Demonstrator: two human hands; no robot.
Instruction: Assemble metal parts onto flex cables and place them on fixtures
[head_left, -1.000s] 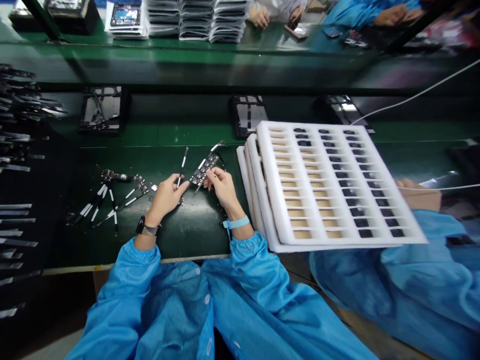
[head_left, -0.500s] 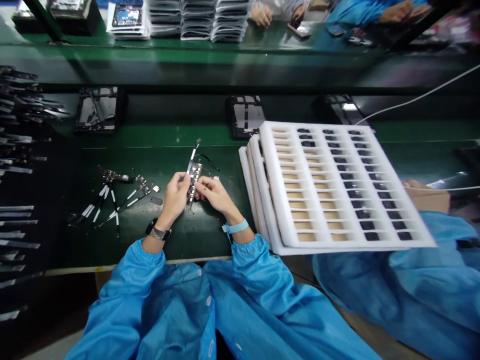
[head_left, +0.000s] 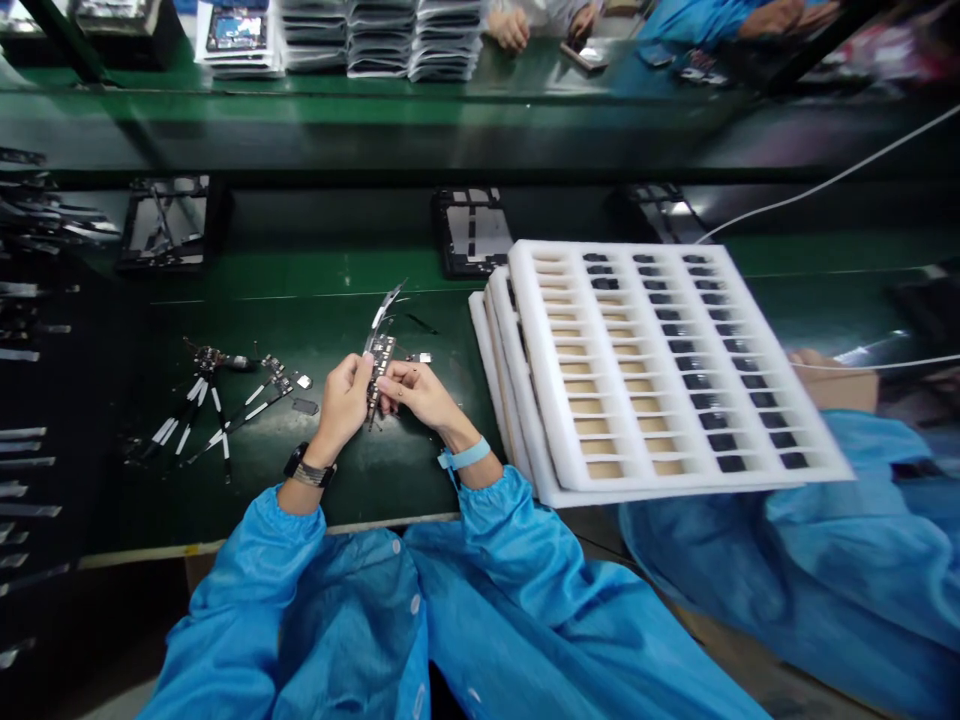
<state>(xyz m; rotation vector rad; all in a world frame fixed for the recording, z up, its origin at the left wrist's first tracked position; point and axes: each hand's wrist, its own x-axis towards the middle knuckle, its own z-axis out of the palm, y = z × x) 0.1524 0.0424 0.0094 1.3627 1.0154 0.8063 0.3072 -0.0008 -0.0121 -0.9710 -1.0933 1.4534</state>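
Both my hands meet over the green mat point(head_left: 375, 470), pinched on one small circuit board point(head_left: 377, 358) with a thin flex strip sticking up from its far end. My left hand point(head_left: 343, 400) grips the board's left edge, fingers curled. From the right, my right hand point(head_left: 414, 393) presses its fingertips against the same board. I wear blue sleeves, a watch on the left wrist and a blue strap on the right.
A pile of similar boards and flex strips point(head_left: 225, 400) lies left of my hands. A stack of white foam trays point(head_left: 660, 370) with small dark parts stands at the right. A person in blue point(head_left: 832, 380) sits on my right. Dark frames point(head_left: 472, 230) lie beyond.
One second ago the right hand held the board tilted and the left held a separate strip. Since then the hands came together on the board, which now stands nearly upright.
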